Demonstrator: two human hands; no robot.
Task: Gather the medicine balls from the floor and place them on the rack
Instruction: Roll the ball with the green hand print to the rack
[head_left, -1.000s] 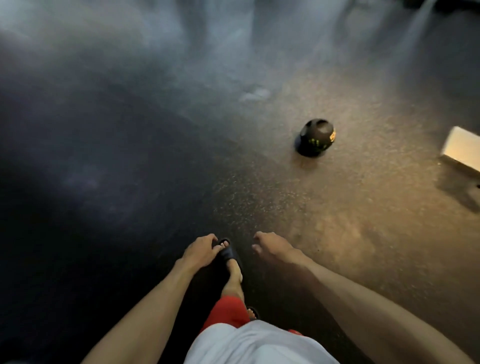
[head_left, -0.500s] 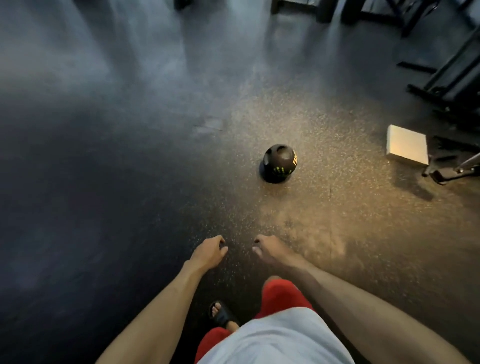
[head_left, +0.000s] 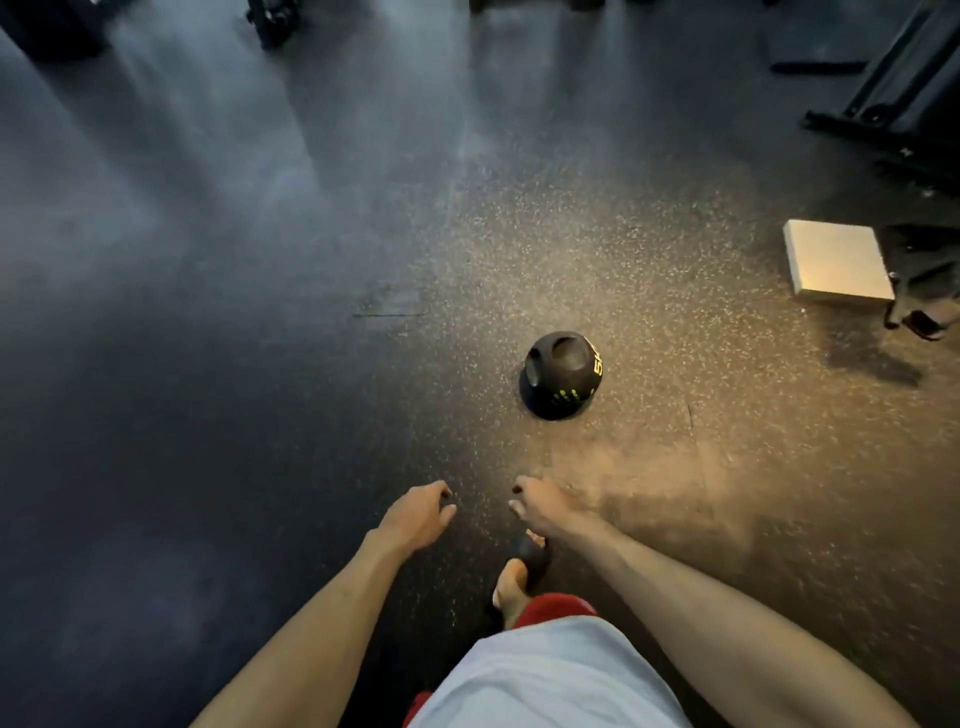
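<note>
Two hands out front, both empty. Left hand (head_left: 418, 517) hangs nearer the camera than the medicine ball (head_left: 561, 374) & left of it, fingers loosely curled, relaxed. Foot in a dark sandal (head_left: 527, 564) shows below the ball, partly under the right wrist. Right hand (head_left: 545, 506) is directly camera-side of the ball, well apart from it, fingers also slack, gripping nothing. Ball itself: black w/ green marks, white lettering, two grip holes up top, resting on the speckled floor (head_left: 260, 364). Right of the ball & farther back lies a flat white slab (head_left: 836, 260); beyond that, far right, a dark metal frame (head_left: 883, 104). Can't tell if it's the rack.
</note>
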